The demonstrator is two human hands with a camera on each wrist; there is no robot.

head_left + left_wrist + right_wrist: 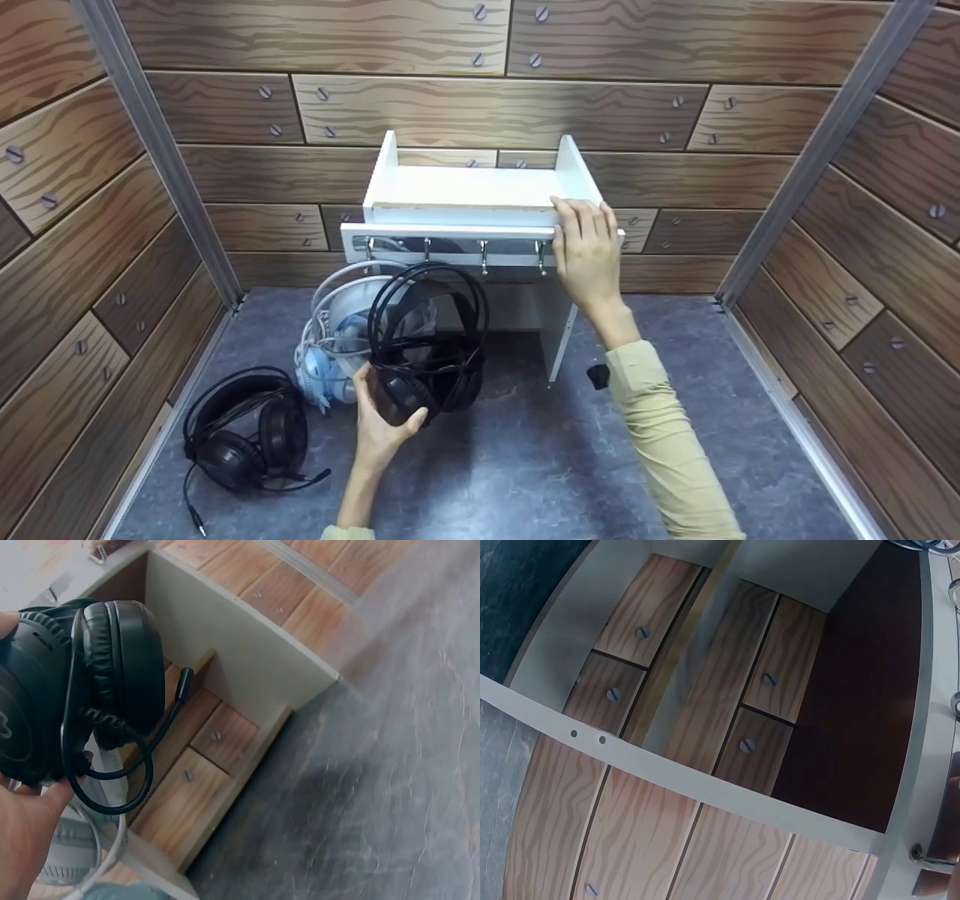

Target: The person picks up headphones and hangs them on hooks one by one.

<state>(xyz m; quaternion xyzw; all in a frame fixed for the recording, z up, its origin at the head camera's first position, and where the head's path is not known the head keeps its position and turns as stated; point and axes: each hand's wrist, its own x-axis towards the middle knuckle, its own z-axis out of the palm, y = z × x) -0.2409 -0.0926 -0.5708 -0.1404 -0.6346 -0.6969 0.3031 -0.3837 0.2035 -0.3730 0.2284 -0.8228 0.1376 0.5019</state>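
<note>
My left hand [382, 431] grips a black headset [405, 394] by one ear cup, its headband upright just below the hook rail. In the left wrist view the headset [127, 667] shows its ear pads, looped cable and boom microphone. My right hand [592, 255] holds the right end of the white shelf's front rail [454, 231], fingers over the top and thumb at the front. Metal hooks [484, 255] line this rail. Behind the held headset, a white and light-blue headset [322, 375] is partly hidden; whether it hangs from a hook, I cannot tell.
Another black headset [240, 442] lies on the grey floor at the left, its cable and plug beside it. A small black object [598, 376] sits near my right sleeve. Wood-patterned walls [495, 105] with metal corner posts [154, 142] enclose the space.
</note>
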